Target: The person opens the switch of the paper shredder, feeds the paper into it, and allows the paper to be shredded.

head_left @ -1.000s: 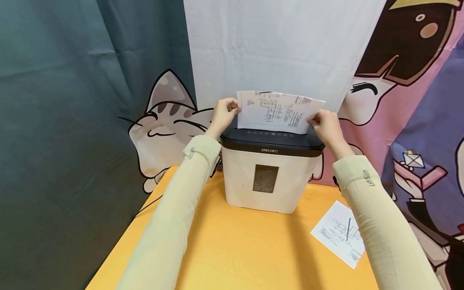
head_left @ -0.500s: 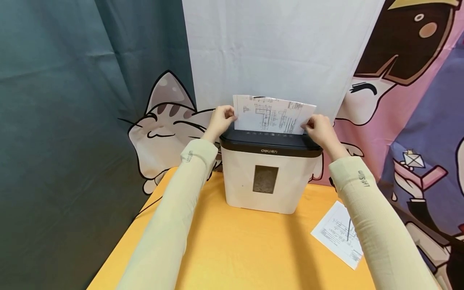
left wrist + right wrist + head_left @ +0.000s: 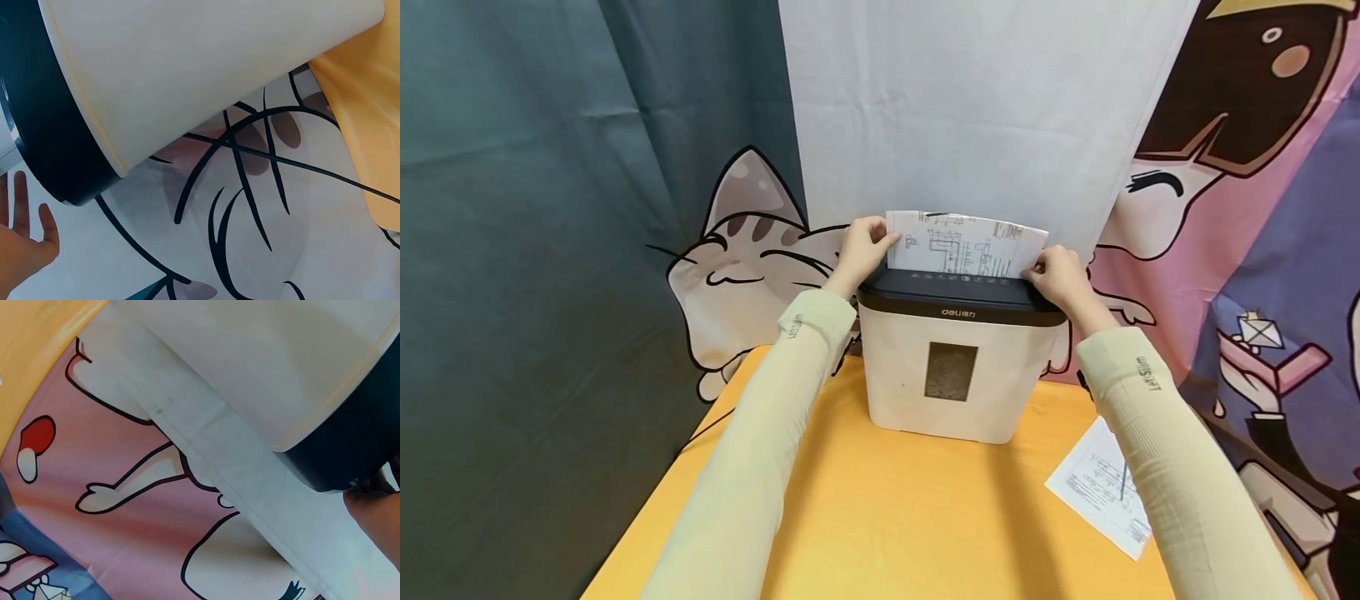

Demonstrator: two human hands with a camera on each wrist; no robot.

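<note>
A printed sheet of paper [image 3: 966,243] with line drawings stands upright in the top slot of a white paper shredder [image 3: 887,367] with a black lid; its lower part is hidden inside. My left hand [image 3: 862,247] is at the sheet's left edge, thumb tip touching the paper. In the left wrist view the left hand [image 3: 26,244] shows spread, fairly straight fingers beside the black lid. My right hand [image 3: 1062,275] pinches the sheet's right edge low down, just above the lid. The right wrist view shows only part of the right hand [image 3: 375,509], by the lid's corner.
Another printed sheet [image 3: 1101,492] lies on the yellow tablecloth [image 3: 917,508] at right, partly under my right sleeve [image 3: 1157,433]. A black cable [image 3: 707,429] runs over the table's left edge. Curtains with cartoon prints hang close behind the shredder.
The sheet has sunk lower into the shredder, its top edge dropping. Both hands have come down with it, the right one also shifting slightly left. The shredder stays put.
</note>
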